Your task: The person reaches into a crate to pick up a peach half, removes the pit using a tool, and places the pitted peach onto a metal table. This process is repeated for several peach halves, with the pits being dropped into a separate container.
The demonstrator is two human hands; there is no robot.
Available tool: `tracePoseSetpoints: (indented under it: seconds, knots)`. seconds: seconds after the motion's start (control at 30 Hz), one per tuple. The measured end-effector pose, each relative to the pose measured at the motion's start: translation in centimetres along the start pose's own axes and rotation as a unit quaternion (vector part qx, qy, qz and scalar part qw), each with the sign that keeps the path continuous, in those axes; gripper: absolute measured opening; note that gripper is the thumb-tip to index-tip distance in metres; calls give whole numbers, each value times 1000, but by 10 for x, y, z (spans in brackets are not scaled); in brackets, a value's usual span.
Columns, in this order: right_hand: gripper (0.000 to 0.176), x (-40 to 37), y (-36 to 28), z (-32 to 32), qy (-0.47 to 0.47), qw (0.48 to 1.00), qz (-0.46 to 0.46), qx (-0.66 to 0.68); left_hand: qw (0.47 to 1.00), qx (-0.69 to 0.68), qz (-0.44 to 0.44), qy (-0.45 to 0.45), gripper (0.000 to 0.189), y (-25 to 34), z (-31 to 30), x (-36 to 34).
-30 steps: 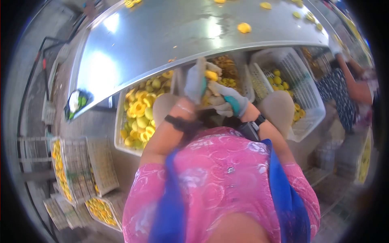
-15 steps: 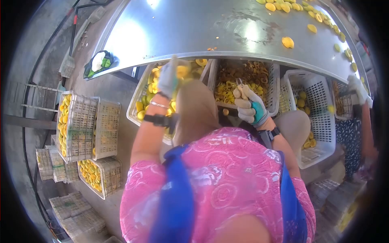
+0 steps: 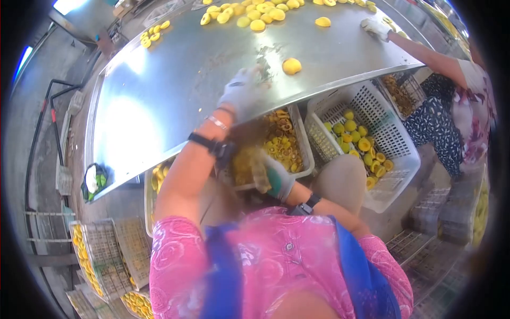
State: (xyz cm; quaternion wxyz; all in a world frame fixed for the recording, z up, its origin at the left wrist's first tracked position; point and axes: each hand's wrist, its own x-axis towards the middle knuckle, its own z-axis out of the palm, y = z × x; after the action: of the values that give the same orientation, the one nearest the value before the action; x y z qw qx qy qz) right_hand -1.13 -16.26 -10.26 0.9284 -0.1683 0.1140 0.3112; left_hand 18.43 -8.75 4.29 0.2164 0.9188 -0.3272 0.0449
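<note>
My gloved left hand (image 3: 240, 91) reaches over the metal table near its front edge, fingers stretched out and blurred, with nothing visible in them. To its right lies a single yellow peach half (image 3: 291, 66), apart from the hand. My gloved right hand (image 3: 275, 178) is low over my lap, beside a crate (image 3: 304, 146) of ring-shaped peach scraps and brown pits. Its fingers are curled and smeared by motion. The small tool with a metal loop that showed in this hand earlier is hard to make out now.
Many peach halves (image 3: 257, 16) lie at the table's (image 3: 175, 87) far side. A white crate (image 3: 396, 175) with peaches stands at my right, another crate (image 3: 149, 204) at my left, stacked crates (image 3: 109, 255) lower left. A co-worker's gloved hand (image 3: 376, 29) rests on the table at the right.
My left hand has moved from above the left crate of peach halves up over the table. My right hand has come down toward my lap. The view has turned to the right.
</note>
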Motion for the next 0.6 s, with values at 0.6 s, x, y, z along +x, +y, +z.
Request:
tracePoseSetpoints:
  seconds: [0.6]
  knots:
    - [44,-29,-16,41,50,987,-73,-130,808,-550,-210,-32,45,-9,26,13]
